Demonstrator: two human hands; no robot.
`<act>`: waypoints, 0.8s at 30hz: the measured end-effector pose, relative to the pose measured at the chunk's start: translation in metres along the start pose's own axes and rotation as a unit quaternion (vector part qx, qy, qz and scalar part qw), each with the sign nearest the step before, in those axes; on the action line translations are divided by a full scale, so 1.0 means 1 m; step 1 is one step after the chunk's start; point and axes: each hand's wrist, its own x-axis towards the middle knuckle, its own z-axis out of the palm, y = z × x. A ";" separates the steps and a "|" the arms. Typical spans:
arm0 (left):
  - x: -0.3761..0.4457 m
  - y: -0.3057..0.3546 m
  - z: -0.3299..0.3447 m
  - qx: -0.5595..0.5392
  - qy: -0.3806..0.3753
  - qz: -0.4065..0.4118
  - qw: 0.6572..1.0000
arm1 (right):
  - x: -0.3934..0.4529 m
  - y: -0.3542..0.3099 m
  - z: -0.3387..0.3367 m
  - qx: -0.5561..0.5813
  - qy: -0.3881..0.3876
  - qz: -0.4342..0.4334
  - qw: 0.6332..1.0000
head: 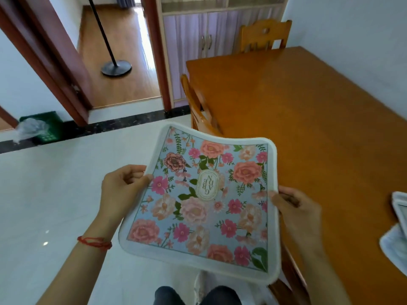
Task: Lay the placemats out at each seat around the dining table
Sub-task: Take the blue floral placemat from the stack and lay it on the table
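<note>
The left hand's fingers [141, 172] curl round the left edge of a floral placemat [204, 203], thumb on the printed face and the other fingertips tucked under it. The left hand [120, 190] wears one red string bracelet [94, 242] at the wrist. The right hand's fingers [286, 195] are clamped on the mat's right edge in the same way, thumb on top, the rest beneath; the right hand [297, 214] sits just over the near left edge of the dining table [308, 119].

The placemat is held in the air between the two hands, above the white floor [44, 194] and just left of the table, not yet on it. It bows slightly, its far edge dipping in the middle. It has a white border, a blue ground with pink and peach flowers, and an oval label at the centre.

On the table at the near right edge lie more placemats [398, 225], cut off by the frame; at least two show, though the exact number cannot be told.

Two wooden chairs are visible: one chair [198, 111] at the table's left side, one far chair [264, 36] at its far end. Beyond the doorway stands one black floor lamp [115, 67]. One green crate [47, 128] sits by the left wall.
</note>
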 end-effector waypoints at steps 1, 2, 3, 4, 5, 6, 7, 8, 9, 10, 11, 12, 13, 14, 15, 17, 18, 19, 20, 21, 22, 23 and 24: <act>0.007 0.005 0.007 -0.003 -0.010 0.005 1.000 | 0.004 0.000 -0.003 -0.002 0.008 0.005 1.000; 0.014 0.010 0.014 -0.005 -0.021 0.012 1.000 | 0.008 -0.001 -0.007 -0.003 0.018 0.011 1.000; 0.020 0.015 0.021 -0.006 -0.035 0.018 0.999 | 0.012 -0.002 -0.010 -0.001 0.028 0.017 0.999; 0.027 0.020 0.028 -0.005 -0.050 0.023 0.998 | 0.014 -0.003 -0.013 0.004 0.040 0.023 0.999; 0.034 0.024 0.034 -0.003 -0.065 0.029 0.997 | 0.016 -0.003 -0.015 0.013 0.052 0.030 0.998; 0.041 0.028 0.041 0.000 -0.081 0.034 0.996 | 0.018 -0.003 -0.017 0.024 0.066 0.038 0.997; 0.048 0.033 0.048 0.002 -0.096 0.039 0.995 | 0.019 -0.004 -0.019 0.035 0.080 0.046 0.995; 0.055 0.037 0.056 0.005 -0.109 0.044 0.993 | 0.021 -0.004 -0.020 0.043 0.093 0.054 0.993; 0.063 0.041 0.064 0.009 -0.121 0.050 0.991 | 0.022 -0.004 -0.021 0.049 0.106 0.060 0.991; 0.071 0.046 0.073 0.014 -0.135 0.059 0.989 | 0.023 -0.004 -0.021 0.050 0.121 0.065 0.989; 0.079 0.050 0.082 0.021 -0.151 0.067 0.986 | 0.024 -0.003 -0.022 0.048 0.137 0.070 0.987; 0.088 0.054 0.091 0.030 -0.167 0.075 0.983 | 0.025 -0.002 -0.022 0.044 0.153 0.075 0.984; 0.096 0.058 0.100 0.038 -0.184 0.083 0.979 | 0.026 -0.001 -0.022 0.044 0.171 0.079 0.981; 0.105 0.062 0.109 0.046 -0.202 0.094 0.974 | 0.026 -0.001 -0.022 0.046 0.190 0.084 0.977; 0.114 0.066 0.117 0.050 -0.220 0.108 0.968 | 0.026 -0.001 -0.022 0.049 0.211 0.088 0.972; 0.129 0.073 0.134 0.053 -0.254 0.134 0.956 | 0.026 0.001 -0.022 0.049 0.251 0.101 0.961; 0.135 0.077 0.142 0.054 -0.272 0.144 0.950 | 0.025 0.002 -0.022 0.049 0.270 0.106 0.956; 0.139 0.080 0.150 0.053 -0.290 0.151 0.943 | 0.024 0.003 -0.022 0.049 0.288 0.107 0.950; 0.143 0.084 0.158 0.050 -0.309 0.158 0.936 | 0.023 0.003 -0.022 0.050 0.306 0.106 0.945; 0.146 0.087 0.167 0.046 -0.328 0.164 0.929 | 0.021 0.003 -0.022 0.050 0.324 0.105 0.939; 0.147 0.090 0.176 0.041 -0.346 0.167 0.923 | 0.019 0.003 -0.024 0.050 0.342 0.102 0.933; 0.149 0.093 0.185 0.037 -0.362 0.167 0.917 | 0.018 0.003 -0.025 0.049 0.358 0.100 0.927; 0.150 0.095 0.194 0.036 -0.377 0.166 0.911 | 0.016 0.004 -0.028 0.049 0.371 0.101 0.922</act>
